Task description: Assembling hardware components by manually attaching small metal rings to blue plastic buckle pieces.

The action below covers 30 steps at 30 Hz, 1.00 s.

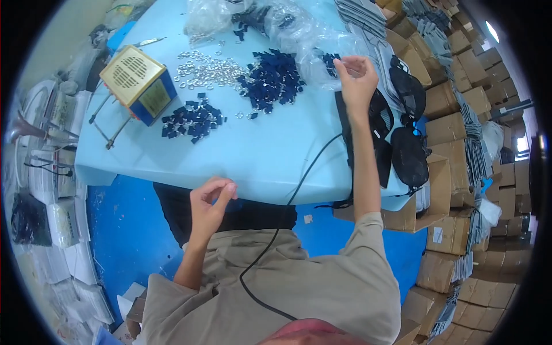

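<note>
My left hand (210,206) is closed just off the table's near edge, thumb pressed to the curled fingers. Whatever lies between them, if anything, is too small to make out. At the right, my right hand (357,86) is held with loosely bent fingers, thumb apart, and nothing visible in it. Beside its thumb lies a small group of dark blue fabric tabs (330,64) by a clear plastic bag (313,49). A large heap of dark blue tabs with metal rings (270,80) sits mid-table; a smaller tab pile (192,119) lies left of it.
Loose metal rings (210,70) spread beside the large heap. A gold-and-blue box-shaped device (138,83) with metal rods stands at the left. Black mesh pouches (409,155) lie at the right edge. A black cable (310,167) crosses the light blue table (259,155). Cardboard boxes (445,121) line the right.
</note>
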### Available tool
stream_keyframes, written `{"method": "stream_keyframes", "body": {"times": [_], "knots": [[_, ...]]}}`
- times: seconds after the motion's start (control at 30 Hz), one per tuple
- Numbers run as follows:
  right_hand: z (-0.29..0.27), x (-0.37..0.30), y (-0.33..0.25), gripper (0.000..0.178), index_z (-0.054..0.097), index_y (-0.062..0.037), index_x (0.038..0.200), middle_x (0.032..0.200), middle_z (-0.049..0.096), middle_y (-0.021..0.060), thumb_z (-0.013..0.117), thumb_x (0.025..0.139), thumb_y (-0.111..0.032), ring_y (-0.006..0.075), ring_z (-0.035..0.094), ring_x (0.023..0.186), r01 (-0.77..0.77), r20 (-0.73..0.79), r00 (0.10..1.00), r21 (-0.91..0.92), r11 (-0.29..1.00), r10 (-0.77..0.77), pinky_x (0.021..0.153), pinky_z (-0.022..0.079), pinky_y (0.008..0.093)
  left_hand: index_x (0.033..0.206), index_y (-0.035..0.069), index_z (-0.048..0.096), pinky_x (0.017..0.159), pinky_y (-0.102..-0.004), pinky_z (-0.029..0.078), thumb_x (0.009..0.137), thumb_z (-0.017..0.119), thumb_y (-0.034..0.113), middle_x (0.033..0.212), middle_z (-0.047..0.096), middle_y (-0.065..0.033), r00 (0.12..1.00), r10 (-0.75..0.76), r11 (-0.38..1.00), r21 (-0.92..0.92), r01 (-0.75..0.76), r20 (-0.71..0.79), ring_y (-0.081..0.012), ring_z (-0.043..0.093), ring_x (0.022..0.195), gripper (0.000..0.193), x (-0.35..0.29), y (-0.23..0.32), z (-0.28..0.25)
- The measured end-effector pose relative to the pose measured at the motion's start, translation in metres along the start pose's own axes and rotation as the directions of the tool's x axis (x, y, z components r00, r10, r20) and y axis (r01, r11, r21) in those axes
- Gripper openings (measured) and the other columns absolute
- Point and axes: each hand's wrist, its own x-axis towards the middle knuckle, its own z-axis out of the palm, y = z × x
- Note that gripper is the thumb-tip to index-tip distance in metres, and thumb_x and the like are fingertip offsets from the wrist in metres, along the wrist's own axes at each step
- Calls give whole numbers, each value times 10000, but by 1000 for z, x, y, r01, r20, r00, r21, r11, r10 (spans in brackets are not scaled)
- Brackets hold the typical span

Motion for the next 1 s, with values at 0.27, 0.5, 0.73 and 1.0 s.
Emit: {"method": "stream_keyframes", "body": {"times": [0.27,0.5,0.73,1.0], "knots": [[48,-112,-46,292,731,-52,1028,1063,649,129,841,808,-208,325,581,1102,314,525,842,-284,906,-127,918,503,417,1015,-64,727,750,-254,526,992,706,98,873,695,-42,985,-172,979,-109,172,12,-101,644,784,165,-14,-22,7],[87,-145,-43,136,733,-23,961,928,636,125,762,842,-82,321,575,1016,291,589,806,-298,909,-65,868,506,424,1000,-48,727,745,-243,523,991,709,113,872,694,-31,981,-169,984,-33,173,95,-90,645,790,162,-15,-13,2],[59,-161,-72,133,727,18,961,961,686,138,724,843,78,274,702,891,-63,626,779,1,998,49,802,569,352,1026,-19,738,727,-235,499,969,705,57,925,717,-65,992,110,967,237,-92,-66,-100,639,786,100,8,-2,-4],[32,-197,-107,222,712,57,1088,1012,727,98,724,872,108,172,709,995,-548,779,592,201,812,206,908,578,314,1021,-8,745,716,-291,548,890,761,-1,993,734,-109,949,309,893,322,-314,69,-170,694,832,132,25,10,6]]}}
